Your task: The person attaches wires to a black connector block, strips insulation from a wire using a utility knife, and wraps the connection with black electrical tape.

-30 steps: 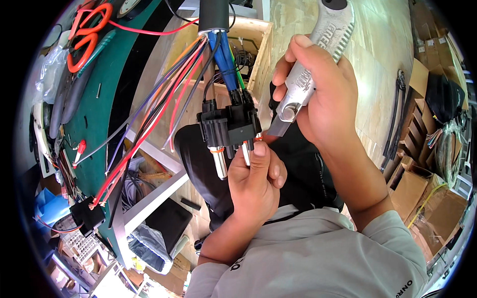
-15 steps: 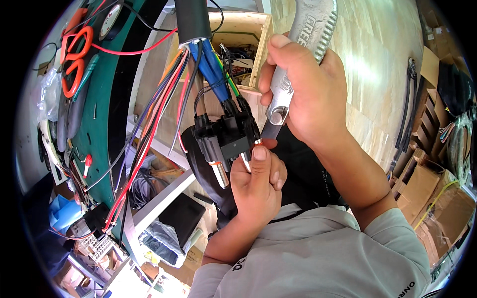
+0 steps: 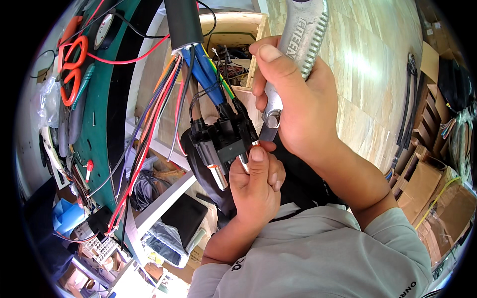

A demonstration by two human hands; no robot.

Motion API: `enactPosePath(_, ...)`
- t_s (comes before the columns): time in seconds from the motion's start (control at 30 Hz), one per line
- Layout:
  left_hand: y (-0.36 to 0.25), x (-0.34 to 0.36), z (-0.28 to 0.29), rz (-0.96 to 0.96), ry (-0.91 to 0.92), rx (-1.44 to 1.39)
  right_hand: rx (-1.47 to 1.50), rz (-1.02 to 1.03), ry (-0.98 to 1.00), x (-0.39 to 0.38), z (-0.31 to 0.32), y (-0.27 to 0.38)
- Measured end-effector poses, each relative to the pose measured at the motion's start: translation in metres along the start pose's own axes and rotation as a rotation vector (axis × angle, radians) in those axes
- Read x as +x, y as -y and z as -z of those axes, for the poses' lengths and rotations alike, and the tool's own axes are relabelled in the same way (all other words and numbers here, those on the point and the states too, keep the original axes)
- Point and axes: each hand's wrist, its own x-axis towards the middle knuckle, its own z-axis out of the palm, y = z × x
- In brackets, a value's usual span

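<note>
A thick black cable (image 3: 184,25) comes down from the top, its blue, yellow-green and thin coloured wires fanned out. The blue wires (image 3: 207,82) run into a black plastic connector (image 3: 231,145), from which metal pins (image 3: 217,177) with orange rings point down. My left hand (image 3: 256,186) is closed around the connector's lower right end, its thumb beside an orange-ringed pin. In my right hand (image 3: 308,107) is a silver utility knife (image 3: 301,42) with a ribbed edge, tilted downward. Its blade (image 3: 268,133) reaches close to that pin, just above my left thumb; whether it touches cannot be seen.
To the left, a green mat (image 3: 102,149) on the bench bears orange-handled scissors (image 3: 73,74), a roll of tape (image 3: 104,31) and a small red-tipped tool (image 3: 89,170). A wooden box (image 3: 261,35) with wires stands behind the connector. Cardboard boxes (image 3: 447,203) are at right.
Connector, cable and knife have shifted slightly left in view. The knife and my right hand have also moved a little. Both hands keep their grips.
</note>
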Motion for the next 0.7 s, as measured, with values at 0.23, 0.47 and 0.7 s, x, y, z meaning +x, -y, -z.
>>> enactPosePath(0.23, 0.001, 0.000, -0.001, -0.008, 0.013, -0.035, -0.104, 0.213, -0.030, -0.003, -0.004, -0.018)
enactPosePath(0.47, 0.002, -0.001, 0.000, -0.026, 0.005, 0.009, 0.013, 0.348, -0.071, -0.001, -0.011, -0.027)
enactPosePath(0.7, 0.001, -0.002, 0.001, -0.022, -0.019, 0.066, -0.008, 0.381, -0.073, 0.008, -0.006, -0.046)
